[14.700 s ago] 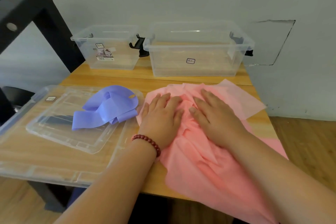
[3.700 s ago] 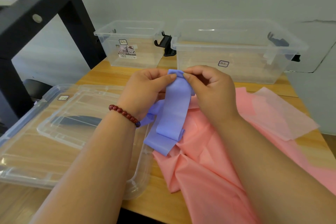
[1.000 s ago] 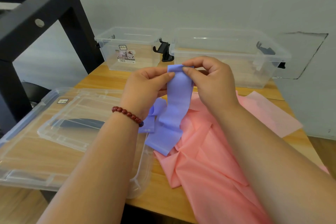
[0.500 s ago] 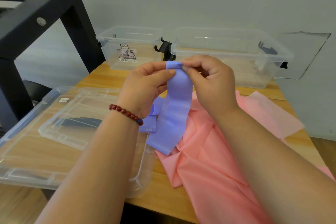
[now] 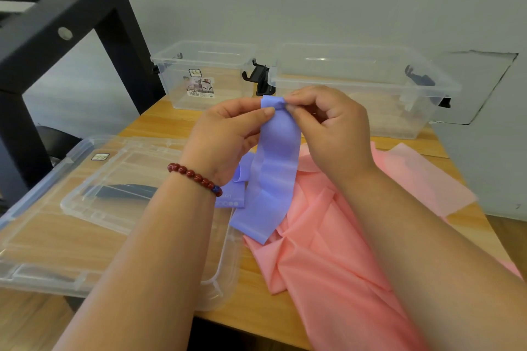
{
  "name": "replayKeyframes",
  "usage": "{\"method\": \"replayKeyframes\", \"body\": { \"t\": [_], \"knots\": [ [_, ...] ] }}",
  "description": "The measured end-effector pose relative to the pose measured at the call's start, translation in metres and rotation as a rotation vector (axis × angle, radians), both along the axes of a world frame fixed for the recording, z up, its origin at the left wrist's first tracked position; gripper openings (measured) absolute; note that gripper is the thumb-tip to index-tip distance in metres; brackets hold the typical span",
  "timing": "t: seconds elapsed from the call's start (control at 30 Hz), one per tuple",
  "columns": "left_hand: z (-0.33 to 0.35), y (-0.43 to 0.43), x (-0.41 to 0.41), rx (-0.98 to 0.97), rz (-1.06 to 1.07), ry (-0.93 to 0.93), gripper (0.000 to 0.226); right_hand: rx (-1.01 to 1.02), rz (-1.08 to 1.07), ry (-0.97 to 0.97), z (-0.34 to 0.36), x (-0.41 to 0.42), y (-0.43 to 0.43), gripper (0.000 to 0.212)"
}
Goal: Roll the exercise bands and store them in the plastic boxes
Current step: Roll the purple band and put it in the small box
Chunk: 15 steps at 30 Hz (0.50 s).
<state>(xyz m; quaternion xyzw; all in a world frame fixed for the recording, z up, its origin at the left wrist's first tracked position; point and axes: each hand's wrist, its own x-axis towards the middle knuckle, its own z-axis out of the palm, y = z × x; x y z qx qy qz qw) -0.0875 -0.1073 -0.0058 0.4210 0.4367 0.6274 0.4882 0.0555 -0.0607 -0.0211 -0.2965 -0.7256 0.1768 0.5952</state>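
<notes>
A purple exercise band (image 5: pixel 273 177) hangs above the table, its top end folded into a small tight roll. My left hand (image 5: pixel 225 137) pinches the left side of that roll between thumb and fingers. My right hand (image 5: pixel 328 128) pinches the right side with curled fingers. The band's lower part drapes down onto a pink exercise band (image 5: pixel 328 245), which lies crumpled and spread over the table's right half. Two clear plastic boxes stand open at the back: a small one (image 5: pixel 205 77) to the left and a larger one (image 5: pixel 368 94) to the right.
Two clear lids (image 5: pixel 71 222) lie stacked on the left of the wooden table (image 5: pixel 159 120). A black metal frame (image 5: pixel 65 23) rises at the far left. A grey wall stands close behind the boxes. The table's front edge runs under my forearms.
Over the last second both hands have stayed pinching the band's top end and the small roll there has tightened slightly. Earlier, the hands lay flat on the pink band.
</notes>
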Motion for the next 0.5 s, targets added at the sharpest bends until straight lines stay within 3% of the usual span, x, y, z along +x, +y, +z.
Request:
{"method": "replayKeyframes", "body": {
  "t": [0.17,0.5],
  "knots": [
    [-0.001,0.001,-0.002,0.028,0.079,0.083,0.013,-0.021,0.039,-0.105,0.003,0.002,0.001,0.016],
    [-0.003,0.000,-0.001,-0.002,-0.018,0.130,0.018,0.034,-0.053,-0.170,0.010,0.003,0.003,0.012]
  ]
}}
